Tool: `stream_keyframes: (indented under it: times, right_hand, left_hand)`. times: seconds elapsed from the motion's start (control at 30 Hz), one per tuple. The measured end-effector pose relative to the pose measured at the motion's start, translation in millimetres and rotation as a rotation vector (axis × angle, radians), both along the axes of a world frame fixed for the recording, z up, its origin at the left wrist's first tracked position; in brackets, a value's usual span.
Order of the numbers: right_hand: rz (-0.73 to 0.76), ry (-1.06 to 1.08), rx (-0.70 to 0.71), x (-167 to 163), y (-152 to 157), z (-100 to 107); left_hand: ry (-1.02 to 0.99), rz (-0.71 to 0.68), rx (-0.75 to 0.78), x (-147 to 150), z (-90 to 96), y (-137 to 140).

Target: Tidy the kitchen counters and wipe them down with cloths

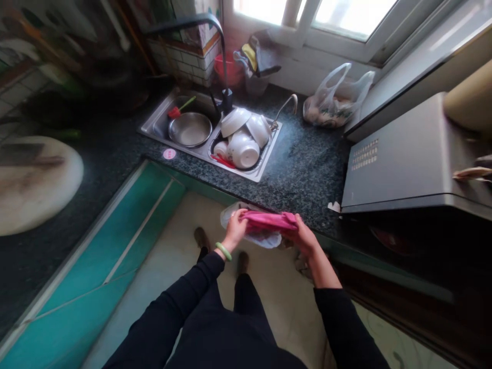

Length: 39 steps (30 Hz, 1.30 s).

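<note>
Left hand [236, 228] pinches one end of the pink bundle [269, 221], right hand [305, 237] grips the other, and it spans the gap between them! Looks light, soft, foldable, hardly fragile; those two ends seem the natural holds.

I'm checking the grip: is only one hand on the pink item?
No, the left hand and the right hand each hold an end of the pink item.

Pink bundle [269, 221]; held roughly level
</note>
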State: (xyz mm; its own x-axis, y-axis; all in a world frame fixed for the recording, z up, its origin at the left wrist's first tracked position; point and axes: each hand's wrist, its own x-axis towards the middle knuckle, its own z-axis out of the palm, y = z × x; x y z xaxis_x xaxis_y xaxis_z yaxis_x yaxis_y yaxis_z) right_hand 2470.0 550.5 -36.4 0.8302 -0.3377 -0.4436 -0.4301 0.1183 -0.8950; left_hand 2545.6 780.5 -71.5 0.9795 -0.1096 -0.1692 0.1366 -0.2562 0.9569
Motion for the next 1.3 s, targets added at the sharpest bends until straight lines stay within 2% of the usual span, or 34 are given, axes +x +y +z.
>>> stream_keyframes:
  times: [0.1, 0.2, 0.33, 0.4, 0.47, 0.57, 0.7, 0.77, 0.83, 0.93, 1.0, 1.03, 1.07, 1.17, 1.2, 1.23, 1.3]
  right_hand:
    - [0.027, 0.064, 0.152, 3, -1, 6]
    - [0.029, 0.054, 0.221, 8, 8, 8]
    - [0.052, 0.081, 0.294, 12, 21, 21]
    - [0.104, 0.031, 0.337, 12, 24, 30]
    - [0.088, -0.047, 0.34, 13, 25, 36]
    - [-0.046, -0.044, 0.239, 12, 19, 28]
    - [-0.152, 0.113, 0.03, 8, 9, -7]
    - [-0.184, 0.093, -0.035, 5, 8, -24]
    - [-0.215, 0.017, -0.152, 5, 10, -35]
    - [-0.213, -0.108, -0.348, 8, 18, -39]
    - [-0.193, -0.138, -0.399, 10, 24, -38]
    - [-0.184, -0.138, -0.401, 11, 27, -38]
    - [-0.17, -0.13, -0.393, 10, 30, -38]
    - [-0.13, -0.074, -0.362, 6, 34, -43]
    - [-0.117, -0.048, -0.359, 4, 34, -46]
    - [-0.106, -0.02, -0.36, 3, 34, -49]
    - [-0.097, 0.041, -0.362, 1, 32, -55]
  left_hand:
    - [-0.106, -0.014, 0.137, 1, 9.9, 5]
    - [-0.126, -0.117, 0.19, -9, 19.7, 1]
    - [-0.092, -0.298, 0.131, -25, 27.0, -12]
    - [-0.049, -0.332, 0.077, -28, 26.3, -20]
    - [0.033, -0.324, 0.011, -25, 23.5, -25]
    - [0.174, -0.267, -0.089, -12, 19.7, -29]
    - [0.197, -0.253, -0.137, 7, 23.1, -23]
    - [0.149, -0.168, -0.141, 11, 28.2, -17]
    - [0.033, 0.002, -0.092, 12, 33.3, -13]
    - [-0.2, 0.276, 0.1, 18, 33.9, -15]
    - [-0.296, 0.302, 0.214, 27, 25.9, -24]
    - [-0.341, 0.22, 0.25, 34, 19.2, -30]
    - [-0.392, 0.079, 0.276, 41, 11.1, -37]
    - [-0.551, -0.475, 0.323, 67, -15.3, -49]
    - [-0.588, -0.602, 0.336, 76, -22.7, -48]
    - [-0.613, -0.674, 0.353, 85, -28.6, -45]
    - [-0.635, -0.683, 0.388, 104, -35.8, -34]
